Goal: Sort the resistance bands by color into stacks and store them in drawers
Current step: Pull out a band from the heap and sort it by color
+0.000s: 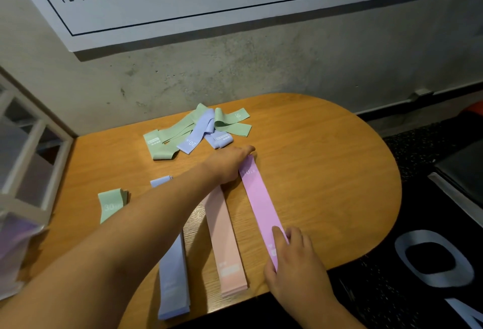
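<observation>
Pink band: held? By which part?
The pink band, by its two ends: left hand on the far end, right hand on the near end. Pinching or just pressing cannot be told.
</observation>
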